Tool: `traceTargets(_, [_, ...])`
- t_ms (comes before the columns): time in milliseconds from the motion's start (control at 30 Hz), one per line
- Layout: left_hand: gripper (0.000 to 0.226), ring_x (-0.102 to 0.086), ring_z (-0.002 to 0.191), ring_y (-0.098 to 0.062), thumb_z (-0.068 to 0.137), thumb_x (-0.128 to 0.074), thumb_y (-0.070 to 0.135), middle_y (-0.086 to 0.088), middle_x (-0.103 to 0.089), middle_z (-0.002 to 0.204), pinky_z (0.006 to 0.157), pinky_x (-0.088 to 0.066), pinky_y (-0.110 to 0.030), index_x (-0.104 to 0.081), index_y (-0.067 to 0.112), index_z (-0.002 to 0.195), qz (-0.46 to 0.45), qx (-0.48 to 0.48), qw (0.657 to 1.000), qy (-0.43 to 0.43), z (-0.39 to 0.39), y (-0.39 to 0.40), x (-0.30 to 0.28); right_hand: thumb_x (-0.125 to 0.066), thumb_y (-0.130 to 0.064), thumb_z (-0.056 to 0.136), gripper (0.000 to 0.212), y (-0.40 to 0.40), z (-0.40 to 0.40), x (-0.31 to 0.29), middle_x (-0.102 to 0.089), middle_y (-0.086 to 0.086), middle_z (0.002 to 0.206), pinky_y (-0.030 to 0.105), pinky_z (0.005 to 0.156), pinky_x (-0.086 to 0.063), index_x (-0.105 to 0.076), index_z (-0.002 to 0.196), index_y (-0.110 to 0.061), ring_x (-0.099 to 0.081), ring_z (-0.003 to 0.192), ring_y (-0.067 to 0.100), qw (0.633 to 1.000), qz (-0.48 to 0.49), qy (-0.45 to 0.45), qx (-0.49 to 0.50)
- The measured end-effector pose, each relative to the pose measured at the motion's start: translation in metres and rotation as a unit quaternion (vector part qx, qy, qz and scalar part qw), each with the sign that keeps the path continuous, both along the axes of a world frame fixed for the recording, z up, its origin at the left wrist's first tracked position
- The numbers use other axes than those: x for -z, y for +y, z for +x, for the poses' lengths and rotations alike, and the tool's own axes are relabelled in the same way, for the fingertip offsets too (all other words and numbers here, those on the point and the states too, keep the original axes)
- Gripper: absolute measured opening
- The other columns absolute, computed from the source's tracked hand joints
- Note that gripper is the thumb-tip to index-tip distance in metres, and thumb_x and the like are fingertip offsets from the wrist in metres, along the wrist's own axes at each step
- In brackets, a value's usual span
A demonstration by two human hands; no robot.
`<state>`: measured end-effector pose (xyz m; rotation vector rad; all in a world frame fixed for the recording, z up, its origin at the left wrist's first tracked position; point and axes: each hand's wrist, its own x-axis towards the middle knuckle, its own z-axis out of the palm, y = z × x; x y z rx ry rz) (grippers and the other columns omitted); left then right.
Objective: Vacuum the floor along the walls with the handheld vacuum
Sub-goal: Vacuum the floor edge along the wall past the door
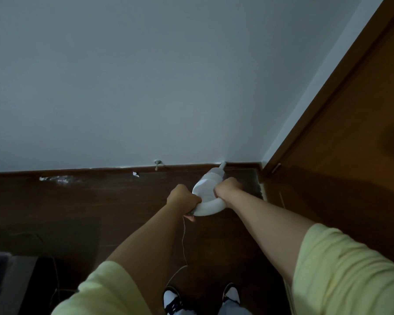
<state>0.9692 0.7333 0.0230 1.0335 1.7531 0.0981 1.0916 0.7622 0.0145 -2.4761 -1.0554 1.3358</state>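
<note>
- Along the bottom of the wall on my left, I am seeing pale scuffs and a white fleck on the dark skirting board, so I am judging that stretch needs a slow pass with the nozzle kept low against the board.
- At the left of the handheld vacuum, my left hand is curling around the rear loop of the handle, gripping it, with a thin cord hanging from that end toward my shoes.
- In the middle, the white vacuum is tilting forward and down, and I am pointing its nozzle right into the corner where the 2 walls meet; whether the tip is touching the floor I cannot tell.
- At the right of the body, my right hand is wrapping around the handle and holding it firmly.
- Both my arms are reaching out nearly straight, the 2 forearms converging on the vacuum, yellow sleeves at the elbows.
- On the far right, a brown door is standing just beside the corner, so I should be steering clear of its frame.
</note>
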Motion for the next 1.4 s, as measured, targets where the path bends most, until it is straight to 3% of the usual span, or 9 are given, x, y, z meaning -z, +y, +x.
traceTargets(100, [0.03, -0.057, 0.029, -0.017, 0.088, -0.058, 0.008, -0.02, -0.06, 0.069, 0.033, -0.046, -0.02, -0.056, -0.012, 0.11, 0.002, -0.001, 1.0, -0.002, -0.003, -0.001, 0.0, -0.047, -0.01, 0.095, 0.047, -0.001, -0.002, 0.0, -0.057, 0.013, 0.128, 0.031, 0.086, -0.049, -0.042, 0.141, -0.013, -0.059, 0.114, 0.026, 1.0, 0.0, 0.003, -0.001])
traceTargets(300, [0.029, -0.059, 0.037, -0.019, 0.088, -0.059, 0.009, -0.031, -0.066, 0.098, 0.036, -0.049, -0.021, -0.057, -0.01, 0.11, 0.002, 0.006, 1.0, -0.001, -0.009, -0.001, -0.002, -0.045, -0.011, 0.097, 0.044, 0.0, -0.009, -0.002, -0.056, 0.012, 0.129, 0.03, 0.089, -0.048, -0.042, 0.141, -0.013, -0.058, 0.116, 0.025, 1.0, -0.003, 0.0, 0.001])
traceTargets(467, [0.029, -0.06, 0.037, -0.018, 0.089, -0.058, 0.01, -0.03, -0.068, 0.095, 0.04, -0.052, -0.022, -0.056, -0.009, 0.11, 0.007, 0.01, 1.0, 0.003, -0.016, -0.002, 0.0, -0.045, -0.012, 0.097, 0.044, -0.001, -0.016, -0.003, -0.056, 0.012, 0.128, 0.03, 0.089, -0.047, -0.043, 0.141, -0.013, -0.058, 0.115, 0.026, 1.0, -0.007, -0.005, -0.004])
traceTargets(600, [0.03, -0.058, 0.032, -0.018, 0.088, -0.058, 0.01, -0.022, -0.065, 0.074, 0.042, -0.053, -0.024, -0.057, -0.011, 0.11, 0.008, 0.001, 1.0, 0.002, -0.021, -0.002, 0.002, -0.047, -0.012, 0.096, 0.04, -0.002, -0.02, -0.004, -0.059, 0.013, 0.124, 0.03, 0.083, -0.048, -0.047, 0.136, -0.01, -0.06, 0.111, 0.026, 1.0, -0.011, 0.0, -0.008])
traceTargets(767, [0.032, -0.059, 0.034, -0.019, 0.088, -0.059, 0.012, -0.03, -0.068, 0.094, 0.04, -0.051, -0.023, -0.058, -0.012, 0.11, 0.009, 0.01, 1.0, 0.006, -0.026, -0.001, 0.0, -0.049, -0.011, 0.095, 0.046, -0.003, -0.025, -0.005, -0.057, 0.013, 0.126, 0.032, 0.086, -0.049, -0.042, 0.14, -0.013, -0.059, 0.113, 0.027, 1.0, -0.003, 0.006, -0.011])
traceTargets(933, [0.032, -0.058, 0.029, -0.017, 0.088, -0.058, 0.011, -0.03, -0.068, 0.091, 0.037, -0.048, -0.022, -0.058, -0.013, 0.109, 0.011, 0.009, 1.0, 0.005, -0.032, -0.001, -0.001, -0.048, -0.01, 0.094, 0.047, -0.003, -0.031, -0.005, -0.057, 0.012, 0.127, 0.032, 0.088, -0.05, -0.043, 0.141, -0.014, -0.059, 0.114, 0.027, 1.0, 0.0, 0.009, 0.0])
traceTargets(1267, [0.032, -0.058, 0.03, -0.015, 0.089, -0.058, 0.012, -0.029, -0.068, 0.094, 0.038, -0.05, -0.021, -0.057, -0.011, 0.112, 0.009, 0.011, 1.0, 0.005, -0.045, -0.001, 0.0, -0.049, -0.01, 0.095, 0.05, -0.004, -0.045, -0.008, -0.058, 0.012, 0.122, 0.03, 0.073, -0.046, -0.039, 0.144, -0.015, -0.06, 0.108, 0.025, 1.0, -0.01, 0.004, -0.012])
traceTargets(1400, [0.033, -0.058, 0.03, -0.016, 0.089, -0.058, 0.012, -0.028, -0.068, 0.092, 0.042, -0.053, -0.023, -0.056, -0.012, 0.112, 0.006, 0.009, 1.0, 0.007, -0.052, -0.002, -0.001, -0.049, -0.009, 0.095, 0.048, -0.004, -0.052, -0.008, -0.058, 0.012, 0.123, 0.03, 0.076, -0.048, -0.04, 0.142, -0.014, -0.06, 0.109, 0.025, 1.0, -0.011, 0.0, -0.017])
